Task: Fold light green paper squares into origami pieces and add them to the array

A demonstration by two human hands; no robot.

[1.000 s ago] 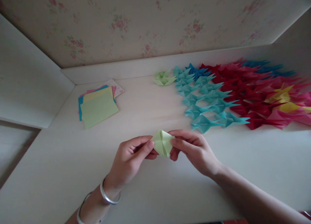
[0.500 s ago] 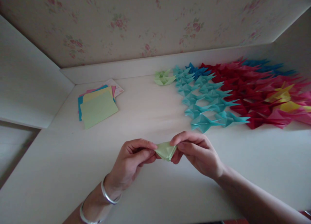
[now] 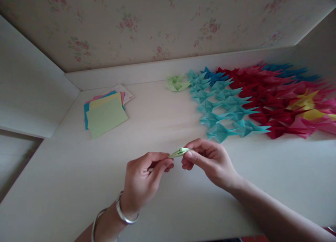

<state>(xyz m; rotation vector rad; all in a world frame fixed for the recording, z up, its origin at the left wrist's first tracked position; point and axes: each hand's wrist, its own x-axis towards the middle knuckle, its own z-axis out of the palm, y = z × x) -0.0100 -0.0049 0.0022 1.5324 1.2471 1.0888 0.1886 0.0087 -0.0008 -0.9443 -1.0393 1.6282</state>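
Observation:
A small folded piece of light green paper (image 3: 180,152) is held between both hands above the white table, turned so its layered edge faces me. My left hand (image 3: 148,172) pinches its left corner between thumb and fingers. On the other side my right hand (image 3: 207,161) grips the right corner the same way, thumb in front. Beyond the hands, light green folded paper pieces (image 3: 177,84) stand near the back ledge. Rows of turquoise origami cranes (image 3: 219,130) lie just past my right hand.
Red and pink cranes (image 3: 273,112), with some yellow ones (image 3: 306,102) and blue ones (image 3: 288,72), crowd the right side. A stack of coloured paper sheets (image 3: 106,116), green on top, lies at the left. A white panel (image 3: 28,77) borders the table's left; a flowered wall (image 3: 147,32) rises behind.
The folded paper has been tipped from its flat face onto its edge and raised slightly. My left wrist has rotated and shifted a little right; both hands keep their pinch.

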